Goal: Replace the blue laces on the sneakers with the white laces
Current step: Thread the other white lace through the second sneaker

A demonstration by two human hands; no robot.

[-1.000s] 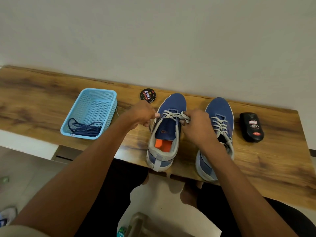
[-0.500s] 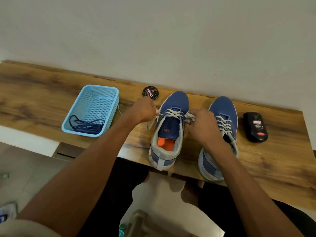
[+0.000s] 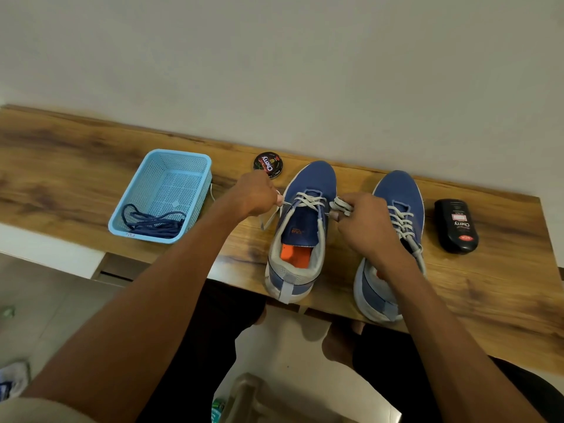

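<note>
Near the tabletop's front edge, the left sneaker [image 3: 300, 233] is half threaded; its white lace [image 3: 309, 200] is pinched by the left hand [image 3: 254, 193] and right hand [image 3: 361, 219]. Soft, limp and light, it is best held near its tips.

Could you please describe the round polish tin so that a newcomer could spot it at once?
On the wooden table, look along the wall side between the blue basket and the left sneaker. The tin is small, flat, round and black with "Cherry" on its lid, unlike the taller black bottle at the far right.
</note>
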